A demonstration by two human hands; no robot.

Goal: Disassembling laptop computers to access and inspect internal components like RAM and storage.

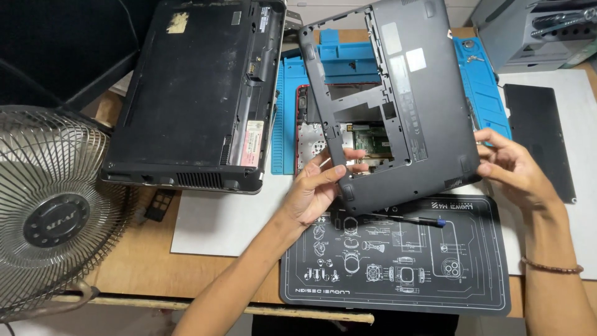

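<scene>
I hold a grey plastic laptop bottom cover tilted up above the desk. My left hand grips its lower left edge, with fingers through a cut-out. My right hand holds its lower right corner. Under the cover lies the opened laptop with a red rim and a green circuit board showing through the cut-out. It rests on a blue work mat.
A second black laptop lies upside down at the left. A metal fan stands at the front left. A black printed mat carries a screwdriver. A flat black panel lies right, a grey tool case behind.
</scene>
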